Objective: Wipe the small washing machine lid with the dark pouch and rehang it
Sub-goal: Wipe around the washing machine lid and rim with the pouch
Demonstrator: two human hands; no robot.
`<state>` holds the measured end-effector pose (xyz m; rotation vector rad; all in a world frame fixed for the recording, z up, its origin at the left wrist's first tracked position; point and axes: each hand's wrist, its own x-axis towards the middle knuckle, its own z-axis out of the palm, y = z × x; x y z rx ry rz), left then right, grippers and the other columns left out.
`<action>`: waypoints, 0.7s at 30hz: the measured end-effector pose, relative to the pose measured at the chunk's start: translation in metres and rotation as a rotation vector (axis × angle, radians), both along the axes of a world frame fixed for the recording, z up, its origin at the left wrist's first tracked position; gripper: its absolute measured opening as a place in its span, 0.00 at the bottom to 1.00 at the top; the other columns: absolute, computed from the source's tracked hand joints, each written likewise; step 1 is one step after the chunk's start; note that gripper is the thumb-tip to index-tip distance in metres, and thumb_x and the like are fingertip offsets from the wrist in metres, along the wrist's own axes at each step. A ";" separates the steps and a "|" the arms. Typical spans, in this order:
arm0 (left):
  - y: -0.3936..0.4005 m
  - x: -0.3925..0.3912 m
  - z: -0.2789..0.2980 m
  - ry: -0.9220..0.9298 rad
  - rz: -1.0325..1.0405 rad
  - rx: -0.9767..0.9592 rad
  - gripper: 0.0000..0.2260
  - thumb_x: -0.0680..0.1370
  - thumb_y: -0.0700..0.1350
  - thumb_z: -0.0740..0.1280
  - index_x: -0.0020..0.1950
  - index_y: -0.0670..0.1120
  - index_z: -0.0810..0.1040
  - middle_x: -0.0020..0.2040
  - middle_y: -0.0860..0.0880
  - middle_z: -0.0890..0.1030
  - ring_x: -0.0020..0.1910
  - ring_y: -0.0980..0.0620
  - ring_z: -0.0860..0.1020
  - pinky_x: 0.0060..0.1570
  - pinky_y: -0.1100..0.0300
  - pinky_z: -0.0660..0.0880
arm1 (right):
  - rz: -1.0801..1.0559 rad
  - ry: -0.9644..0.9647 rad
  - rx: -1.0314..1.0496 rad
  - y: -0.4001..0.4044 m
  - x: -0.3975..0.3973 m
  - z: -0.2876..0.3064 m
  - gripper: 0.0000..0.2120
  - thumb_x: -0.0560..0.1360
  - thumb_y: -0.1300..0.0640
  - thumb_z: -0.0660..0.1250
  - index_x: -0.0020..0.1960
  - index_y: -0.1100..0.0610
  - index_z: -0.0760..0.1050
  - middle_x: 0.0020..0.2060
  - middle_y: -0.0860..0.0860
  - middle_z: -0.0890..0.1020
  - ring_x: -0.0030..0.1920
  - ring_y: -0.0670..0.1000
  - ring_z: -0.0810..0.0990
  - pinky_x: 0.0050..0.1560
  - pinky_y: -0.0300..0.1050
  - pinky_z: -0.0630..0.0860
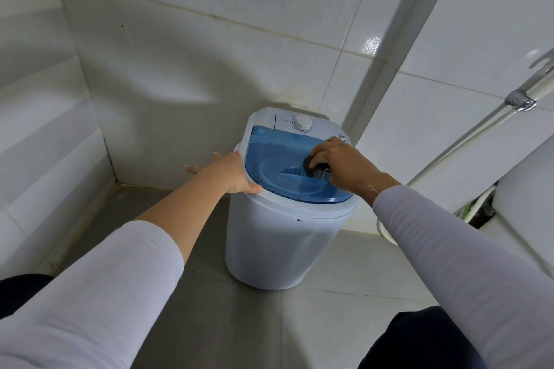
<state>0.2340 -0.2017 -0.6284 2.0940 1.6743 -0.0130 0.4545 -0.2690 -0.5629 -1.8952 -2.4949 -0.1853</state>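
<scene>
A small white washing machine (pixel 278 243) stands on the grey floor in a tiled corner. Its translucent blue lid (pixel 269 156) is closed, with a white dial (pixel 303 123) behind it. My right hand (pixel 344 166) presses a bunched dark pouch (pixel 314 169) onto the right half of the lid, fingers curled over it. My left hand (pixel 227 172) rests flat against the machine's left rim, thumb on the lid's edge, fingers spread beyond the side.
White tiled walls (pixel 180 54) close in behind and to the left. A metal hose and bracket (pixel 520 100) run down the right wall. A white toilet tank (pixel 527 189) sits at the right, with pipes beside it.
</scene>
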 end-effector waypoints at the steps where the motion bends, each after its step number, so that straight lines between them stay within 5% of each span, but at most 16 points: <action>1: 0.001 0.000 -0.001 0.004 0.002 0.002 0.42 0.68 0.66 0.69 0.75 0.48 0.58 0.77 0.45 0.61 0.78 0.41 0.54 0.69 0.28 0.54 | 0.010 0.019 0.037 0.002 -0.004 0.000 0.19 0.69 0.70 0.66 0.57 0.58 0.79 0.60 0.54 0.78 0.60 0.56 0.71 0.59 0.51 0.73; 7: 0.003 -0.002 -0.002 -0.014 0.017 -0.022 0.42 0.66 0.67 0.70 0.73 0.48 0.60 0.75 0.45 0.64 0.77 0.41 0.55 0.69 0.30 0.56 | 0.135 0.061 0.061 0.008 -0.035 -0.020 0.18 0.71 0.69 0.66 0.59 0.57 0.78 0.62 0.54 0.77 0.63 0.55 0.71 0.64 0.51 0.72; 21: 0.002 -0.005 -0.002 -0.033 -0.005 -0.035 0.46 0.61 0.69 0.68 0.72 0.48 0.61 0.72 0.45 0.68 0.74 0.40 0.60 0.68 0.35 0.62 | 0.049 0.120 -0.029 0.001 -0.013 -0.020 0.19 0.71 0.70 0.66 0.59 0.57 0.78 0.62 0.53 0.77 0.64 0.53 0.70 0.65 0.44 0.69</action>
